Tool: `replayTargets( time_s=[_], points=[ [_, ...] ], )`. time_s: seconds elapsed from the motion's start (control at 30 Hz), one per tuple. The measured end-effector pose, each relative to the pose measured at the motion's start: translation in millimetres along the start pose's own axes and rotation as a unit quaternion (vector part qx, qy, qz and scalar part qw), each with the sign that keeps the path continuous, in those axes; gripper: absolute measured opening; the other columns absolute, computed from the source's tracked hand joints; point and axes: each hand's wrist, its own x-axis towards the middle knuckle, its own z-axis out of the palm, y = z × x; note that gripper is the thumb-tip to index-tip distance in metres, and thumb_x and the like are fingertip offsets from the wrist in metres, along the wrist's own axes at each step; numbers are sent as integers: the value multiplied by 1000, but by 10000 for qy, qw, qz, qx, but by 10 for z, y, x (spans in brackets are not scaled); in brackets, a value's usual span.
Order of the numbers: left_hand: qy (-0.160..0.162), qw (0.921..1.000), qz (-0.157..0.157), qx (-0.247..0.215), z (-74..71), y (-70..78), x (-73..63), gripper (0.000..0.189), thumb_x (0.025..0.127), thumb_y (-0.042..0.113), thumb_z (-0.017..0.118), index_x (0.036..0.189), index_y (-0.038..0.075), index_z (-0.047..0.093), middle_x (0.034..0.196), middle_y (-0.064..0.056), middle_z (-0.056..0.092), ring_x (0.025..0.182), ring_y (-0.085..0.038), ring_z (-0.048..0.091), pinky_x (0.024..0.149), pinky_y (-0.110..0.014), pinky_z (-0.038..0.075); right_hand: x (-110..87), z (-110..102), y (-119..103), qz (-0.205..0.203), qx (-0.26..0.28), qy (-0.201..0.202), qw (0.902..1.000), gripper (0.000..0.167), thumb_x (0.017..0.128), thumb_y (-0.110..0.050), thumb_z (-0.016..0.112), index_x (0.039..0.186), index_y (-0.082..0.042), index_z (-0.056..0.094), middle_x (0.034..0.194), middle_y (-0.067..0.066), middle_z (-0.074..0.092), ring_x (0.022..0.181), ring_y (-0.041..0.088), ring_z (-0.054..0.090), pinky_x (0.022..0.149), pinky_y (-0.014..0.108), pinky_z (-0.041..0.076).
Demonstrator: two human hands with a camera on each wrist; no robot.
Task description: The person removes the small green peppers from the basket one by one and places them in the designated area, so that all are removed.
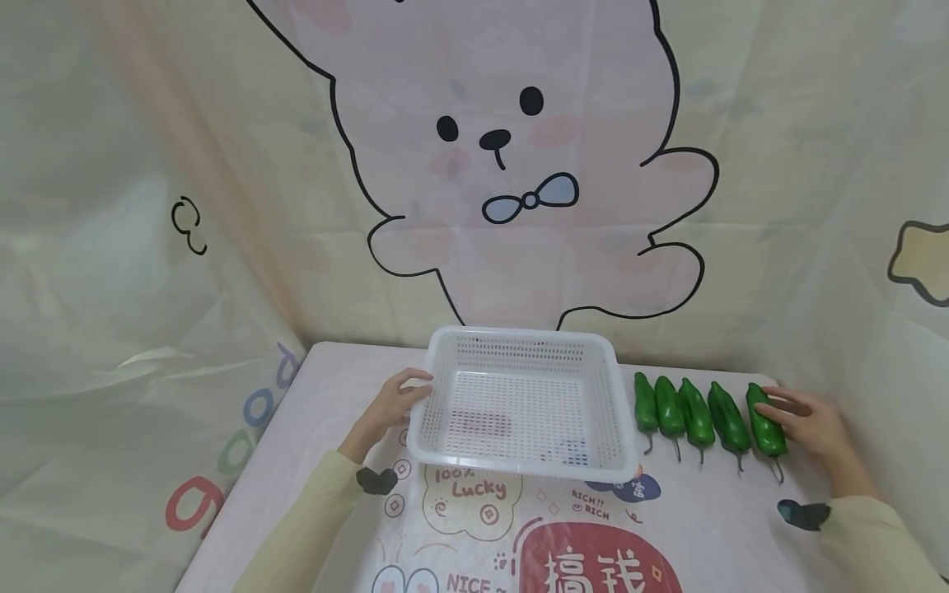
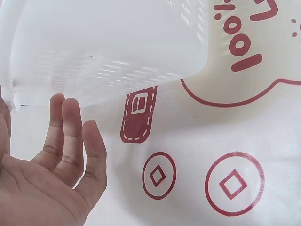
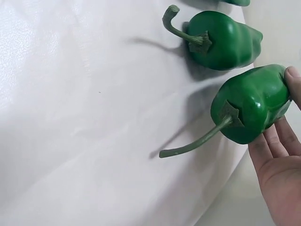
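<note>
A white perforated plastic basket [image 1: 519, 403] sits on the table. My left hand [image 1: 396, 403] is at its left rim, fingertips right at the edge. From the left wrist view, relaxed fingers [image 2: 70, 136] reach up beside the basket's outer wall [image 2: 108, 61]. At the right, my right hand [image 1: 811, 424] holds the outermost green pepper [image 1: 766, 424] between thumb and fingers. Its curved stem [image 3: 193, 145] points away from the palm in the right wrist view. Beside it lies another green pepper [image 3: 221, 41].
Several more green peppers [image 1: 697, 413] lie in a row between the basket and my right hand, stems toward me. A printed cloth [image 1: 474, 527] with red drawings covers the table. Behind stands a curtain [image 1: 534, 263] with a cartoon bear; more curtain hangs on both sides.
</note>
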Motion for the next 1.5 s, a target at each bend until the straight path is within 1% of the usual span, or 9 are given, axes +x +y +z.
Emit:
replayTargets(
  time_s=[0.13, 0.27, 0.37, 0.57, 1.07, 1.23, 1.33, 1.4, 1.5],
  points=[
    [34, 10000, -6, 40, 7, -5, 5, 38, 100, 30, 66, 134, 14, 59, 124, -16, 67, 107, -36, 67, 85, -54, 59, 45, 36, 76, 91, 45, 144, 9998, 65, 91, -45, 76, 136, -1, 61, 138, 40, 47, 91, -5, 46, 61, 22, 56],
    [29, 10000, -21, 66, 12, -12, 10, 38, 100, 31, 66, 134, 14, 59, 125, -17, 67, 107, -36, 67, 85, -55, 59, 63, 61, 89, 204, 130, 206, 9995, 66, 91, -44, 77, 136, 2, 60, 136, 40, 48, 88, -7, 45, 61, 21, 56],
    [3, 10000, -3, 82, 9, -11, 6, 40, 101, 32, 66, 134, 13, 58, 126, -19, 66, 108, -38, 66, 85, -55, 59, 62, 75, 79, 271, 99, 260, 9992, 66, 92, -43, 76, 135, 4, 59, 136, 41, 48, 90, 1, 51, 61, 19, 55],
    [34, 9999, -8, 104, -7, 9, -19, 40, 100, 31, 66, 134, 12, 58, 125, -18, 66, 109, -40, 66, 85, -56, 58, 68, 111, 60, 407, 48, 228, 9989, 72, 93, -47, 73, 138, 7, 55, 136, 43, 47, 117, 52, 47, 60, 13, 48],
    [-4, 10000, -24, 77, 7, 16, -2, 39, 101, 31, 66, 135, 13, 57, 126, -19, 66, 107, -37, 67, 86, -57, 58, 76, 164, 119, 592, 6, 291, 9978, 77, 93, -44, 74, 137, 15, 51, 134, 41, 51, 116, 51, 52, 58, 10, 47],
    [67, 9999, -33, 130, 34, 46, -25, 39, 102, 28, 64, 136, 10, 56, 127, -22, 64, 108, -39, 66, 87, -59, 57, 71, 164, 119, 749, 16, 201, 9970, 83, 93, -49, 71, 141, 14, 46, 139, 42, 45, 126, 58, 43, 56, 12, 48],
    [84, 9998, -63, 164, 30, 34, -19, 38, 102, 28, 64, 135, 12, 57, 126, -20, 66, 108, -38, 66, 87, -57, 57, 65, 161, 99, 876, 42, 158, 9960, 86, 94, -51, 69, 143, 14, 43, 141, 42, 41, 130, 60, 37, 84, 34, 58],
    [39, 9999, -32, 107, 9, -10, 6, 38, 101, 31, 66, 134, 15, 58, 125, -17, 67, 107, -36, 67, 86, -56, 58, 65, 161, 94, 915, 60, 106, 9957, 88, 94, -54, 67, 146, 13, 41, 142, 42, 40, 132, 61, 34, 98, 55, 50],
    [57, 9999, -28, 105, 7, -3, 5, 38, 101, 31, 66, 134, 14, 58, 125, -17, 67, 107, -36, 67, 86, -56, 58, 77, 159, 106, 877, 93, 0, 9961, 92, 95, -57, 65, 149, 11, 36, 145, 43, 35, 134, 62, 28, 100, 75, 34]
  ],
)
